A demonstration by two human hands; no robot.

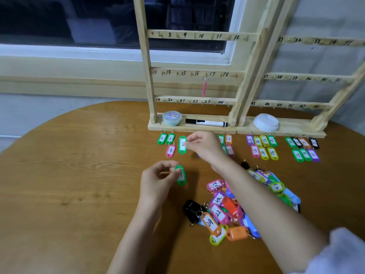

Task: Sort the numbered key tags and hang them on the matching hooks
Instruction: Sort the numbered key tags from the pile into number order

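Both hands are busy with green tags here. The left hand [158, 180] pinches the ring end of a green key tag [181, 177] just above the round wooden table [69, 175], near the middle. The right hand [203, 144] reaches farther out, fingertips pinching a second green tag [182, 145]. That one sits in the row laid out along the near edge of the rack base, just right of the green 3 tag [170, 138] and pink 3 tag [170, 150]; its number is too blurry to read.

The unsorted pile of tags [227, 210] sits on the near right, partly under the right forearm. On the numbered wooden hook rack [193, 73] at the far side, one pink tag [204, 88] hangs below the 16/17 marks. A black marker [206, 123] lies on the rack's base.
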